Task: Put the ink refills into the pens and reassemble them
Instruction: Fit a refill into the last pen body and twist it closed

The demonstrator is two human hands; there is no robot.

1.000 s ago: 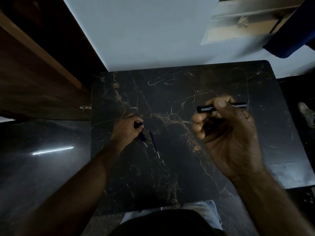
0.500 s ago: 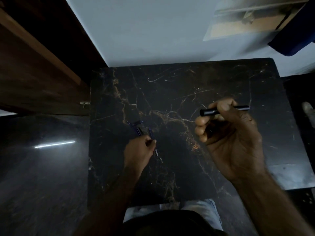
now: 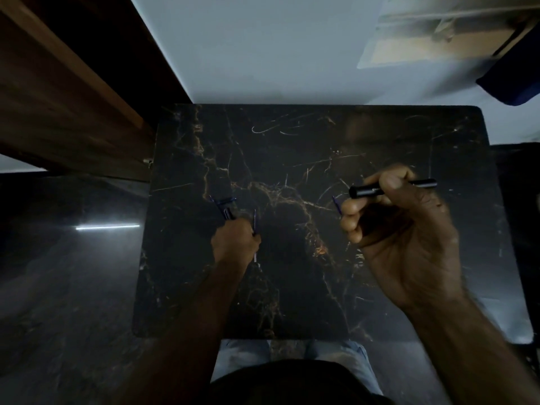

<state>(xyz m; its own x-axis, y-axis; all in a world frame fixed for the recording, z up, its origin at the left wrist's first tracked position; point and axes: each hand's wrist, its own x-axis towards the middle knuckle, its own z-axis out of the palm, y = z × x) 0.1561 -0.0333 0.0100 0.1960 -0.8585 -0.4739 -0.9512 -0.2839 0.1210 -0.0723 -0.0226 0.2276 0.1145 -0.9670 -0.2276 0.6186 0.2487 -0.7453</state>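
On the black marble table [image 3: 306, 135], my left hand [image 3: 235, 242] rests low at the centre left, its fingers curled over a thin blue ink refill [image 3: 254, 220]. The refill's pale tip [image 3: 256, 257] sticks out on the near side of the hand. Just beyond the hand lie dark blue pen parts [image 3: 225, 206]. My right hand [image 3: 406, 238] hovers at the right and grips a black pen barrel [image 3: 365, 190] held level, its open end pointing left. A short blue sliver [image 3: 336, 204] shows by that hand's fingers; what it is cannot be told.
A brown wooden cabinet [image 3: 58, 97] stands close to the table's left rear corner. A pale wall [image 3: 263, 48] runs behind the table. A dark blue object [image 3: 514, 80] hangs at the upper right. My jeans-clad knees [image 3: 292, 355] sit at the near edge.
My left hand left the blue pen parts, drew back toward me and settled on the refill. My right hand kept the black barrel at nearly the same spot.
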